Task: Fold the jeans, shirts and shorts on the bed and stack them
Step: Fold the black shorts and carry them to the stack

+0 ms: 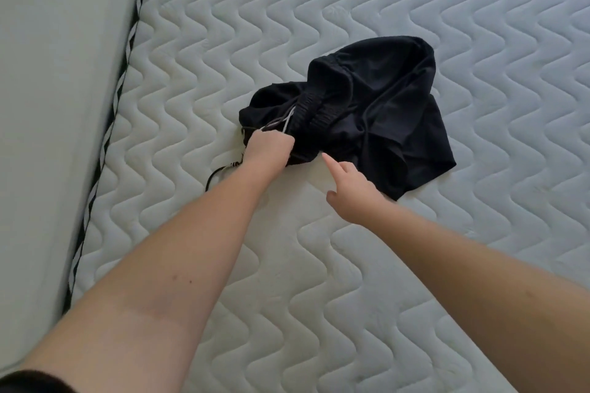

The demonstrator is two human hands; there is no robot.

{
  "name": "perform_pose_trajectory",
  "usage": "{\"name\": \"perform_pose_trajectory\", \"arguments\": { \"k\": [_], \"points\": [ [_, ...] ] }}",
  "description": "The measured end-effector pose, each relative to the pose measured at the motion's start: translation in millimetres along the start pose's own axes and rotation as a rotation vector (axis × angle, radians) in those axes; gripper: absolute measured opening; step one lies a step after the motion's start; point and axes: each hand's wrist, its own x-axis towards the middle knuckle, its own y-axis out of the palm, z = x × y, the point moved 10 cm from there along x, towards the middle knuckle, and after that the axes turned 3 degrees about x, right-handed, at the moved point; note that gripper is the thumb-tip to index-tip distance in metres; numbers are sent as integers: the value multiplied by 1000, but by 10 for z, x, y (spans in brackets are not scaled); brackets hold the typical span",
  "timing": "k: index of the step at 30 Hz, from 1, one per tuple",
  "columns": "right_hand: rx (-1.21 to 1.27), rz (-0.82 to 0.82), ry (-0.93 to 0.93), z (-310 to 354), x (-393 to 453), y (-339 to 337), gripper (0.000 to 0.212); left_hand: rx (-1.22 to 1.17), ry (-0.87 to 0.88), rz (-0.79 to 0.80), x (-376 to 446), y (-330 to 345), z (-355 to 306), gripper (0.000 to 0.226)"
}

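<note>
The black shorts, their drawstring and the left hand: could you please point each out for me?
black shorts (376,112): head view, on the crumpled fabric at the middle.
drawstring (220,173): head view, on the loose black cord lying on the mattress.
left hand (268,150): head view, on the back of the fist.

Your left hand (268,148) grips the near-left end of the crumpled black shorts (367,112), fingers curled into the fabric beside the ribbed waistband (319,105) and its pale drawstring (285,123). A dark cord end (220,173) trails onto the mattress (319,297) just left of your wrist. Your right hand (354,193) hovers near the shorts' front edge, 1 finger extended toward them, holding nothing. The shorts lie mid-mattress, well apart from the left edge with its black-and-white piping (110,124).
</note>
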Motion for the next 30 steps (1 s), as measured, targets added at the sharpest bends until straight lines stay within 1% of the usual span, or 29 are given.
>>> {"name": "perform_pose_trajectory", "arguments": {
  "k": [2, 3, 5, 7, 8, 10, 12, 15, 16, 18, 22, 23, 27, 28, 30],
  "points": [
    [137, 33, 6, 0, 24, 80, 79, -234, 3, -58, -118, -92, -49, 18],
    [206, 33, 4, 15, 27, 95, 79, -379, -3, -111, -222, -167, -63, 19],
    [365, -1, 0, 60, 1, 55, 77, -626, -12, -207, -488, -316, -90, 16],
    [490, -72, -14, 81, -69, -56, 67, -763, -7, -213, -725, -381, -177, 13],
    [509, -113, -33, 79, -120, -130, 60, -799, -5, -209, -820, -401, -229, 12],
    [506, -142, -69, 34, -249, -227, 47, -837, -3, -221, -996, -470, -331, 10],
    [452, -121, -61, -83, -419, -265, 34, -840, 41, -243, -1156, -552, -492, 9],
    [333, -98, -69, -297, -732, -305, 41, -779, 192, -250, -1414, -671, -912, 11],
    [316, -99, -93, -340, -852, -325, 39, -756, 234, -248, -1509, -706, -1060, 12],
    [310, -84, -138, -425, -1109, -336, 24, -717, 295, -269, -1702, -783, -1300, 13],
    [339, -75, -153, -643, -1640, -360, 7, -693, 334, -321, -2071, -911, -1600, 14],
    [320, -89, -150, -679, -1783, -412, 8, -699, 344, -339, -2169, -945, -1668, 14],
    [271, -157, -172, -775, -2415, -730, 28, -746, 340, -351, -2521, -947, -1923, 14],
    [270, -172, -186, -788, -2572, -825, 28, -778, 328, -343, -2571, -921, -1957, 17],
    [269, -171, -210, -804, -2854, -979, 17, -810, 269, -326, -2582, -821, -1984, 27]
  ]
}}
